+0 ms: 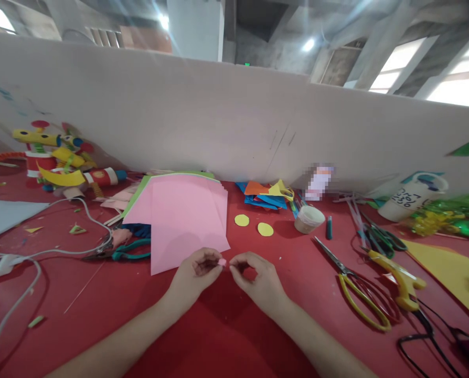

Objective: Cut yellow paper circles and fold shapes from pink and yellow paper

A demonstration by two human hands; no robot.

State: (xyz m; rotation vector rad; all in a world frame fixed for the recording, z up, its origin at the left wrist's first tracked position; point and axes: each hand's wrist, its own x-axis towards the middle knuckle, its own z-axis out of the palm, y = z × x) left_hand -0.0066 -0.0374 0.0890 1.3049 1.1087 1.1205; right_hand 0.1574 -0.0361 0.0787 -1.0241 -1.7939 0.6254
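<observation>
Both hands low centre on red table [226, 336], forearms coming in from 6 o'clock; left hand [199, 270] pinches a pink scrap [222, 261] between thumb and forefinger; right hand [254, 278] curled, thumb and forefinger drawn close, tips just beside the scrap's 3 o'clock end; can't tell if it actually grips. Scrap sits in the gap between the two hands, just above the table; tiny, so long axis is hard to read; looks like it runs 9-to-3, one end toward each hand.

From the hands: pink sheet [183, 220] at 11, its lower edge near the left knuckles; teal-handled cutters [128, 252] at 9; white cable [41, 252] further out at 9; two yellow discs [241, 220] at 1; tape roll [309, 219] at 2; yellow-handled scissors [356, 294] at 3, tips pointing to 10; yellow glue gun [400, 278] beyond them.
</observation>
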